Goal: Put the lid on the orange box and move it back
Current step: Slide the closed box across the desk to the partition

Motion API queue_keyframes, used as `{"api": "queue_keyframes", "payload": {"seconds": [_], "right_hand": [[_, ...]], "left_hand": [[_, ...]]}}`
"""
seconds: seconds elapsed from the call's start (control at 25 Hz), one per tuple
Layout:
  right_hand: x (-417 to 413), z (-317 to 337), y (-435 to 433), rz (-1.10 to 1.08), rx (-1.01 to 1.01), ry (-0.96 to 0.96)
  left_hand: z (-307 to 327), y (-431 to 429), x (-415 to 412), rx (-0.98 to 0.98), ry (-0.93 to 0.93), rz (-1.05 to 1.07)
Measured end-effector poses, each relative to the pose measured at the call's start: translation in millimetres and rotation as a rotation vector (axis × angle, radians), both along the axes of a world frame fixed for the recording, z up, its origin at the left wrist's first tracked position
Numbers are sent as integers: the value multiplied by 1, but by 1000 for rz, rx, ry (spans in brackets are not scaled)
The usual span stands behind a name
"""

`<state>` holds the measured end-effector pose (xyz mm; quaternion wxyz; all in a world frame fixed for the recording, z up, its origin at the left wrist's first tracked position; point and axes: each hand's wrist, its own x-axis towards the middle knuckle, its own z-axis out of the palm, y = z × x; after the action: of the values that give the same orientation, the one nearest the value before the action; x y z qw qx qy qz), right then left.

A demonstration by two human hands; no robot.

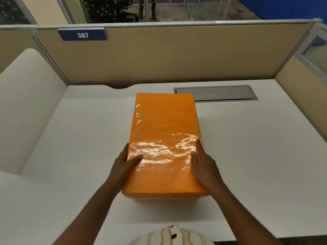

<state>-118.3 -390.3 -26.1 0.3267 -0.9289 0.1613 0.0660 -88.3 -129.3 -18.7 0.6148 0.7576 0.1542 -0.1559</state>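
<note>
Both hands are gripping the near end of the orange box (165,144), one on each long side. The left hand (124,164) is pressing flat against the left edge, its thumb lying over the top, while the fingers are running down the side and out of sight. The right hand (203,165) is mirroring it on the right edge, thumb and forefinger resting on the glossy top. The lid (164,121) is sitting on the box and covering it fully; under the near edge a thin strip of the lower part is showing, though whether the lid is pushed all the way down is hard to tell from here. The box is standing lengthwise on the white surface (247,138), running away from the person, its far right corner just touching the grey cable tray (221,92) set into the surface. Beyond that, a tan partition (177,53) is carrying a blue plate marked 387 (82,35).
</note>
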Motion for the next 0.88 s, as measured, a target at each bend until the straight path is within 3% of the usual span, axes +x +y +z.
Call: {"api": "queue_keyframes", "payload": {"seconds": [0.2,0.44,0.64,0.88], "right_hand": [[-3,-10,1,-2,-27,-50],[2,-20,-7,33,147,-7],[-17,-20,-30,-154,765,-64],[-53,-39,-25,-243,1056,-24]], "left_hand": [[-10,-1,0,79,16,-48],[-15,8,-5,-25,17,-85],[-13,15,-34,-219,-5,42],[-25,10,-78,-236,-22,64]]}}
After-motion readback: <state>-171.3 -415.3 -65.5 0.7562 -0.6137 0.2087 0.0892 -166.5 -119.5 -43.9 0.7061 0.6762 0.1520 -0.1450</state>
